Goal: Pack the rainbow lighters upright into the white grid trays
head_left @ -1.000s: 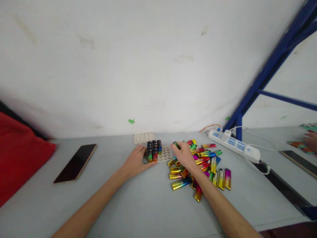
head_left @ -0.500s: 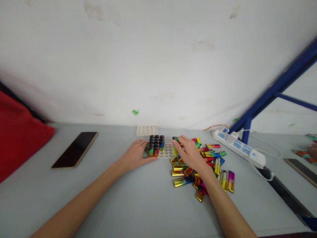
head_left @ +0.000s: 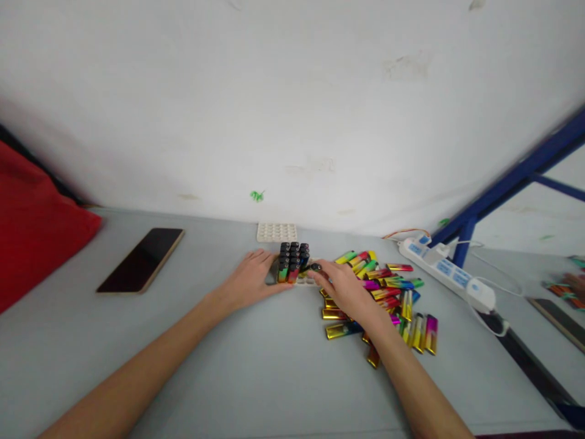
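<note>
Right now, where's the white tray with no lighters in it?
In the head view, the flat white tray lies just left of centre, near the white wall, behind the upright black-topped lighters.

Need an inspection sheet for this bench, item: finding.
Surface: grey table, along the wall.
Work items: black-topped lighters upright in a pale tray; loose lighters piled to its right.
Clutter: phone on the left; second tray near the wall.
Hands: left hand at the tray's left end, grip unclear; right hand holds one lighter over the tray.
Cables: power strip on the right, white cables and orange wire.
Surroundings: marked white wall, blue frame, red fabric; another person's hand, blurred, far right.
</note>
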Tool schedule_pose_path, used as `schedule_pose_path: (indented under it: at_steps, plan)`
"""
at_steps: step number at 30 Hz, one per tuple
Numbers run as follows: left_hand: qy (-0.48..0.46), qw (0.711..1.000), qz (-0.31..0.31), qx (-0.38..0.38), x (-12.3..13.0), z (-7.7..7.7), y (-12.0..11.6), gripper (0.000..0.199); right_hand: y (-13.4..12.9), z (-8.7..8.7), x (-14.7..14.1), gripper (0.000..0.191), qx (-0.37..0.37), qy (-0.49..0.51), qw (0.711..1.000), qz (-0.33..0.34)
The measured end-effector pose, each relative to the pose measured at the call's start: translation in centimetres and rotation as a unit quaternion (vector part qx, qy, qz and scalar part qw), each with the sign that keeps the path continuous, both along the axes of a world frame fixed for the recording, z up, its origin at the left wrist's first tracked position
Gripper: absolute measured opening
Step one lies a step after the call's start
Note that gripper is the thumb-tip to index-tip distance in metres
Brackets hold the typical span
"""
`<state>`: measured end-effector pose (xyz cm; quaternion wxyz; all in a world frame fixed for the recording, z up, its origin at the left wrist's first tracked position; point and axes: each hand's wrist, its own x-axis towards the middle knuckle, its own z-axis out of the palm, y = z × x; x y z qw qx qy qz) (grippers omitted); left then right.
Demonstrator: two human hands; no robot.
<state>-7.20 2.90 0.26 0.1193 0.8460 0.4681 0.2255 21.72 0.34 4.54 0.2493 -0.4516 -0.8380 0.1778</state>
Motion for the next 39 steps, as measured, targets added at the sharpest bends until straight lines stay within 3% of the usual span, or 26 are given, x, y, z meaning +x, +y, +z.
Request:
schedule_pose_path:
  at_steps: [9,14,19,23,27,30,37,39]
  plan:
    - [0.01,1.0,0.006,0.004,-0.1,0.1,0.3,0.065,0.6,0.8,-1.6,0.027,0.014,-0.162,0.987,-0.017]
    - [0.0,1.0,0.002,0.009,-0.4,0.0,0.6,0.068,1.2,1.5,-1.7,0.031,0.021,-0.164,0.986,0.029]
    - [-0.006,1.0,0.004,0.009,-0.5,-0.2,0.8,0.064,1.1,2.1,-2.0,0.027,0.003,-0.176,0.984,-0.01]
    - [0.001,1.0,0.009,0.005,-0.5,-0.4,0.9,0.062,1.8,1.8,1.4,0.027,0.022,-0.135,0.99,-0.037]
    - [-0.001,1.0,0.016,-0.006,-0.4,-0.2,0.9,0.065,3.6,0.7,7.2,0.019,0.045,-0.111,0.985,-0.127]
    - [-0.009,1.0,0.01,-0.013,-0.4,0.2,0.8,0.065,4.7,-0.2,10.1,0.031,0.005,-0.115,0.986,-0.12]
    - [-0.024,0.999,0.005,-0.027,-0.8,0.9,0.4,0.064,5.0,-0.8,11.2,0.047,-0.045,-0.115,0.981,-0.148]
    - [-0.027,0.999,0.007,-0.029,-0.8,0.9,0.3,0.062,5.1,-0.8,11.4,0.045,-0.055,-0.104,0.982,-0.148]
